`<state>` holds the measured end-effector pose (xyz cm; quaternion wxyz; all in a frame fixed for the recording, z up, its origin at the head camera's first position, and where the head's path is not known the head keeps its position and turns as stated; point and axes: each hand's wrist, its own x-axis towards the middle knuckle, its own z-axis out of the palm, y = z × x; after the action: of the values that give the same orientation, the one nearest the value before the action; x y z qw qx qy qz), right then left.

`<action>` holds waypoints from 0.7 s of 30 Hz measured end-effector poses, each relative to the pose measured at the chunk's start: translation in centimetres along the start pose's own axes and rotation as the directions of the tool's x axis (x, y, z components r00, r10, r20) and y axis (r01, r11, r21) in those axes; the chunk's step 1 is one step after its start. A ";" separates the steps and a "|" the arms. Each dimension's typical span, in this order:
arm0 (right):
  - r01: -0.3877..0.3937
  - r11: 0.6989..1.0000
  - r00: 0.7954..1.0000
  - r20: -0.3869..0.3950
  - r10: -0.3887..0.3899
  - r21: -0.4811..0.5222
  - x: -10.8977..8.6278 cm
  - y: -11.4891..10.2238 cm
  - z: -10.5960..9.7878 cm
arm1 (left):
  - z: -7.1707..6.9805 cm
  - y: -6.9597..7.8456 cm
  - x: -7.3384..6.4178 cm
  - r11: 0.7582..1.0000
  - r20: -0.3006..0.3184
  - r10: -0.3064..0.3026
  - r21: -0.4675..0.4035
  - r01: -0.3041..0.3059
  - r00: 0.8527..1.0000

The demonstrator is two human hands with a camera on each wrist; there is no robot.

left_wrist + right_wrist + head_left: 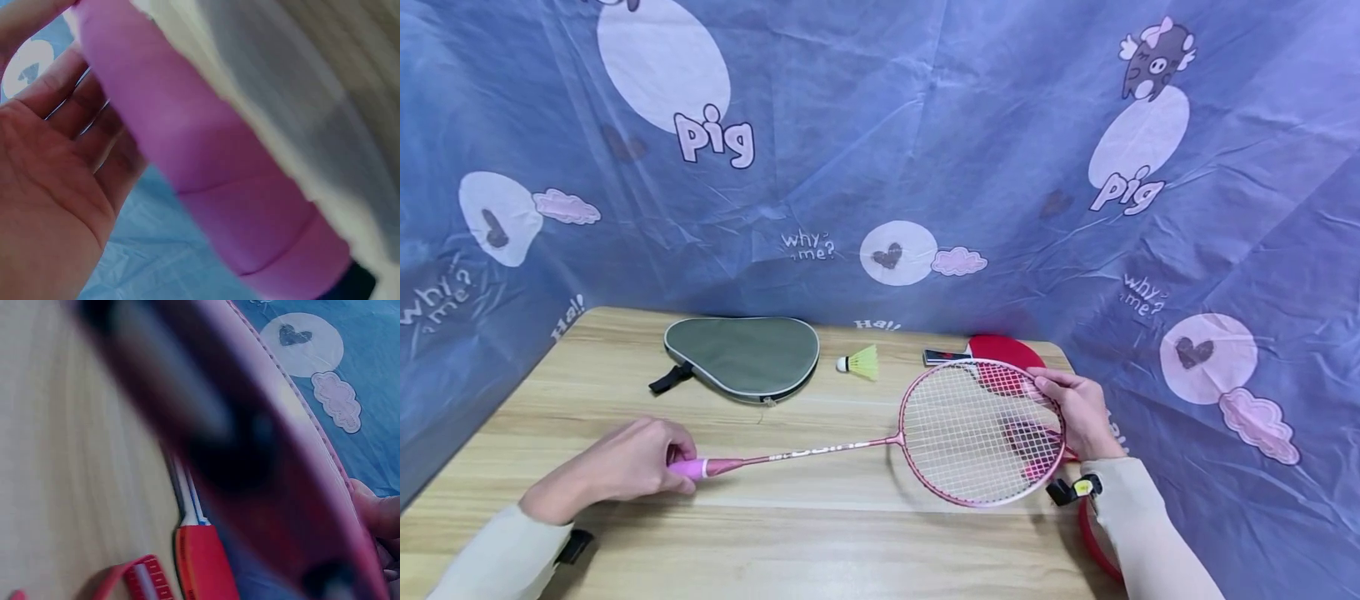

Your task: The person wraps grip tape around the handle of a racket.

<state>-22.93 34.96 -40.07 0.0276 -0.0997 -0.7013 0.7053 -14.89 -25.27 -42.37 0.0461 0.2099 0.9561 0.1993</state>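
Observation:
A pink badminton racket (820, 451) spans the space between the two hands, tilted slightly and held over the table. My left hand (632, 460) pinches the pink-wrapped grip (187, 150) near its end, the palm away from it in the left wrist view. On the far side, my right hand (1078, 410) holds the rim of the strung head (977, 433) between thumb and fingers. In the right wrist view, the thumb (375, 509) lies against the blurred pink frame (294, 481).
A grey-green paddle case (745, 358) lies at the back, left of a yellow shuttlecock (863, 363). Behind the racket head is a red table tennis paddle (1003, 348). Another red-rimmed object (1097, 542) sits under the right forearm. A blue printed cloth (880, 167) surrounds the wooden table (820, 542).

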 end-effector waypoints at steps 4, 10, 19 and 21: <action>0.015 1.000 1.000 0.021 -0.015 0.014 0.4 -0.9 -0.1 | -0.4 0.8 0.1 0.999 0.065 0.026 -0.021 -0.025 0.998; 0.078 0.997 0.995 0.057 -0.078 0.006 0.8 -2.0 -0.4 | -0.3 1.7 0.8 0.994 0.147 0.085 -0.086 -0.073 0.985; 0.070 0.997 0.988 0.142 -0.066 -0.018 1.6 -3.1 0.1 | 0.6 3.8 2.7 0.965 0.222 0.207 -0.205 -0.162 0.953; 0.074 0.997 0.987 0.144 -0.069 -0.029 1.9 -3.3 0.5 | 0.8 4.3 3.3 0.958 0.250 0.232 -0.226 -0.176 0.940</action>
<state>-25.16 34.89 -36.98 0.0007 -0.0243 -0.7165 0.6972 -16.06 -20.00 -41.38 0.1776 0.3282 0.8884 0.2672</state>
